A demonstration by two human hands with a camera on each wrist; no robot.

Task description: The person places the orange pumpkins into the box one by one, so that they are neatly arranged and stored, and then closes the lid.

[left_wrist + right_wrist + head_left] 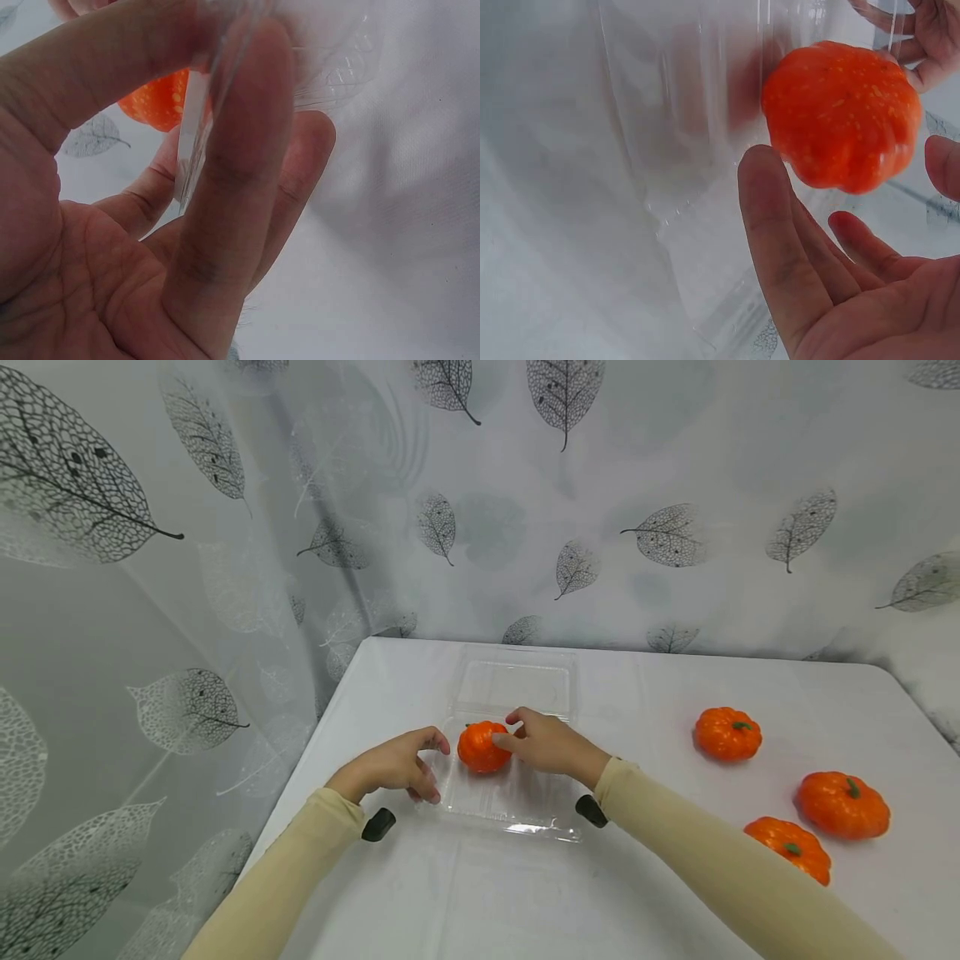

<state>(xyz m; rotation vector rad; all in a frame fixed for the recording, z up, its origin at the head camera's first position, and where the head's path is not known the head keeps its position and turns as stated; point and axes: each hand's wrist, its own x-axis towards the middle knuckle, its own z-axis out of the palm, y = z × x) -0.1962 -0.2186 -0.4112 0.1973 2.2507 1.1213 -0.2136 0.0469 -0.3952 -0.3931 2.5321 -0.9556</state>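
A clear plastic box (480, 806) lies open on the table, its lid (517, 687) folded out toward the back. Inside the box, toward its left, sits an orange pumpkin (480, 748) with a green stem. At the box's left edge, my left hand (397, 764) has its fingers curved round the plastic; the left wrist view shows the clear edge (193, 150) between the fingers. My right hand (551, 745) is over the box at the pumpkin's right side. In the right wrist view its fingers are spread, one fingertip (761, 169) right beside the pumpkin (844, 116); contact is unclear.
Three more orange pumpkins are on the right of the white table (637, 693): one farther back (727, 734), one near the right side (843, 805), and one (791, 846) partly behind the right sleeve. A leaf-patterned curtain (495, 468) hangs behind and on the left.
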